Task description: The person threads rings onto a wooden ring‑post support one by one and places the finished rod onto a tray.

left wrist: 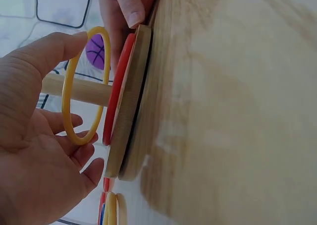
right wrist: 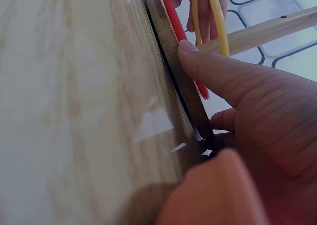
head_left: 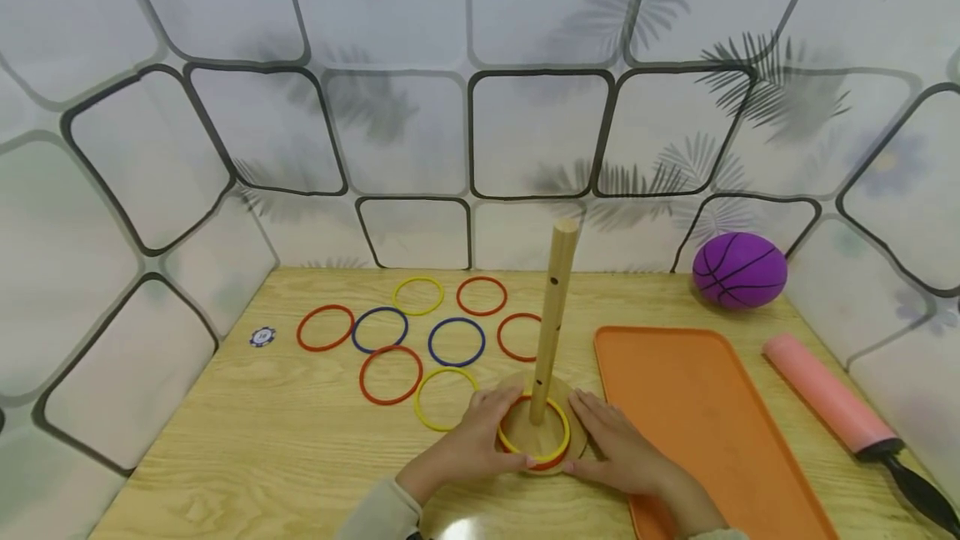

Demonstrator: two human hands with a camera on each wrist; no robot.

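Note:
A round wooden base (right wrist: 184,74) carries an upright wooden post (head_left: 553,323). My left hand (head_left: 474,440) holds a yellow ring (left wrist: 66,98) between thumb and fingers. That ring encircles the post low down, apart from the red ring (left wrist: 119,88) that lies round the post on the base. My right hand (head_left: 621,450) grips the base's right edge, its thumb on the near rim and its fingers toward the far side. In the right wrist view, part of the yellow ring lies behind the right thumb.
Several loose rings, such as a blue ring (head_left: 430,347) and a red ring (head_left: 362,382), lie left of and behind the base. A poker chip (head_left: 262,337) lies far left. Rightward are an orange tray (head_left: 675,390), a purple ball (head_left: 739,271) and a pink cylinder (head_left: 828,394) with a black handle.

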